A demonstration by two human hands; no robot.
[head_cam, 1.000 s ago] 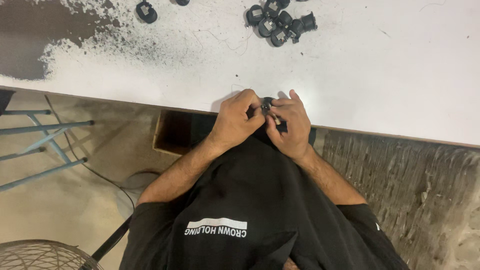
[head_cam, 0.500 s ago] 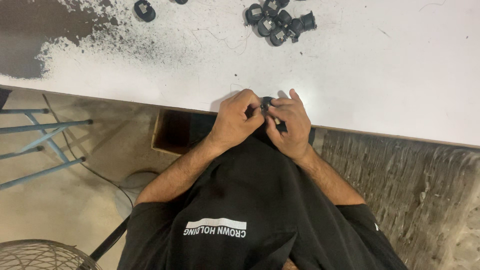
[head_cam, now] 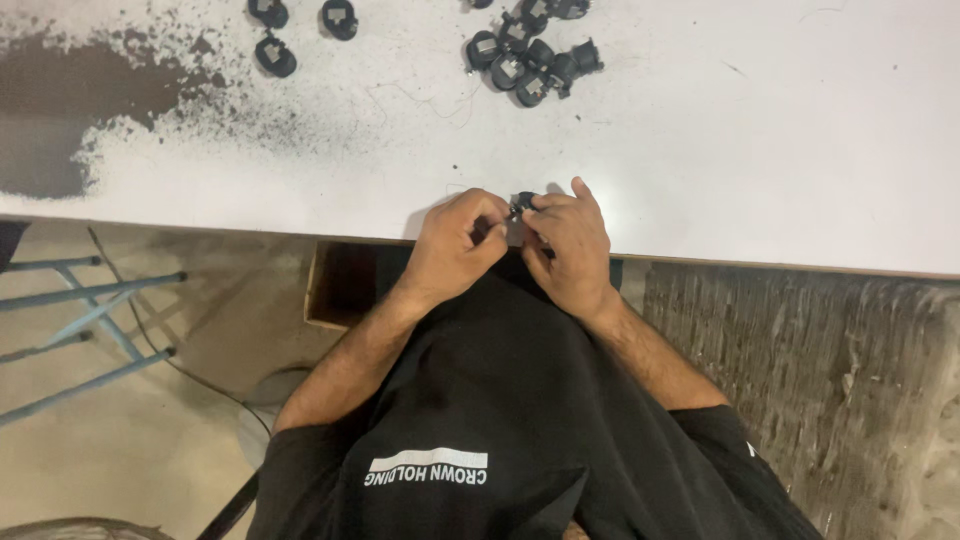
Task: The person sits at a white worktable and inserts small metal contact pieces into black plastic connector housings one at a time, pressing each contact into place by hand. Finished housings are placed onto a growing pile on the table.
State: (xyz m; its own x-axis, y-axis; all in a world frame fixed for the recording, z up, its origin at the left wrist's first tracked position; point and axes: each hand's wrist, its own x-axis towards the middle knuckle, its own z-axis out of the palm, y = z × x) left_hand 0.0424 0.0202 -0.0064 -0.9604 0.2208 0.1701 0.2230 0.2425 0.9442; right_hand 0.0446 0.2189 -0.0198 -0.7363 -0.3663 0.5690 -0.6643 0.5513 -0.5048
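Note:
At the near edge of a white table (head_cam: 760,150), my left hand (head_cam: 455,245) and my right hand (head_cam: 568,245) meet, both pinching one small black round part (head_cam: 521,203). Fingers of both hands close around it, and most of the part is hidden by them. Farther back on the table lies a cluster of several similar black parts (head_cam: 525,58). Three more black parts (head_cam: 300,30) lie apart at the back left.
Dark powder or a stain (head_cam: 60,110) covers the table's left end. Below the table edge sits an open brown box (head_cam: 345,280). A blue metal frame (head_cam: 70,320) stands on the floor at the left. My black shirt fills the lower middle.
The view has shifted slightly, showing more of the table's back. My hands stay together on the small part, with only small finger movements.

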